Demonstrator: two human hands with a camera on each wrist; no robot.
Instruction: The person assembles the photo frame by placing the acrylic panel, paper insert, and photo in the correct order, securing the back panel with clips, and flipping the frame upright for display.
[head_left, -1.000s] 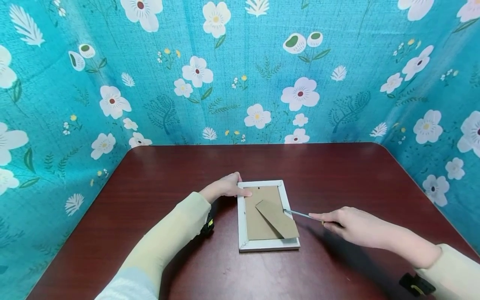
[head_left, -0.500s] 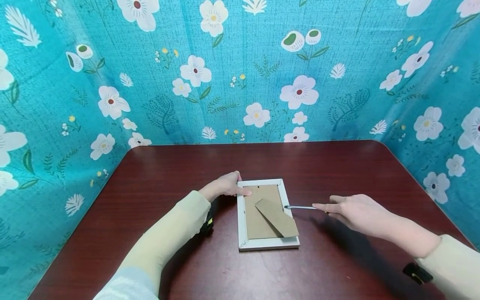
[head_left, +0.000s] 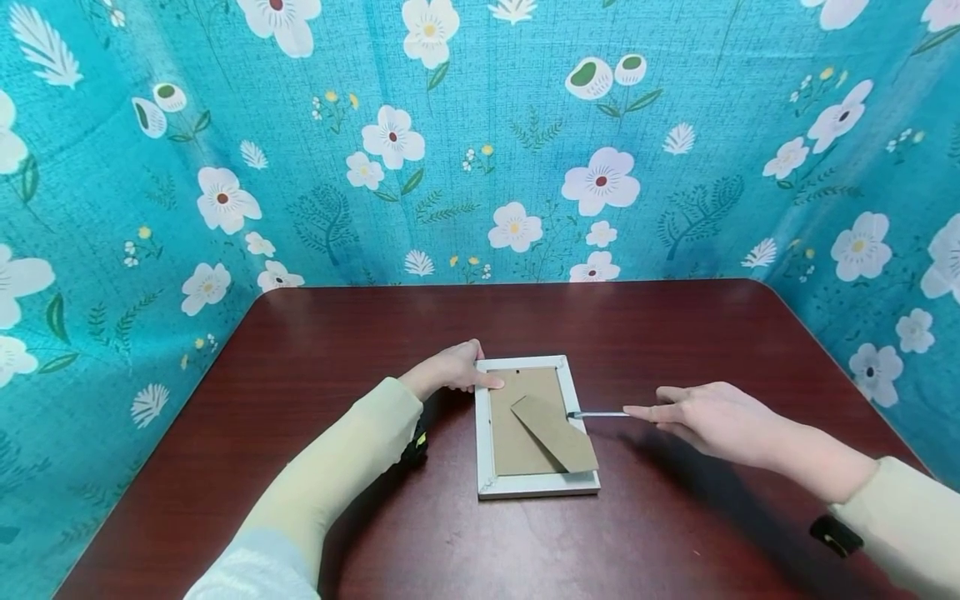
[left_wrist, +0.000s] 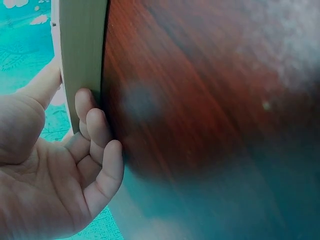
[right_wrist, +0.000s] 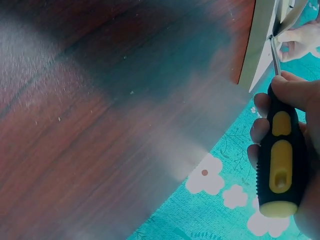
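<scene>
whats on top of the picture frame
On the picture frame: a slanting cardboard flap, the thumb of the left hand and, at its right rail, the tip of the screwdriver. The flap and thumb hide parts of the brown backing.

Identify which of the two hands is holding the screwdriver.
The right hand: it grips the black and yellow handle of the screwdriver, while the left hand holds the picture frame.
</scene>
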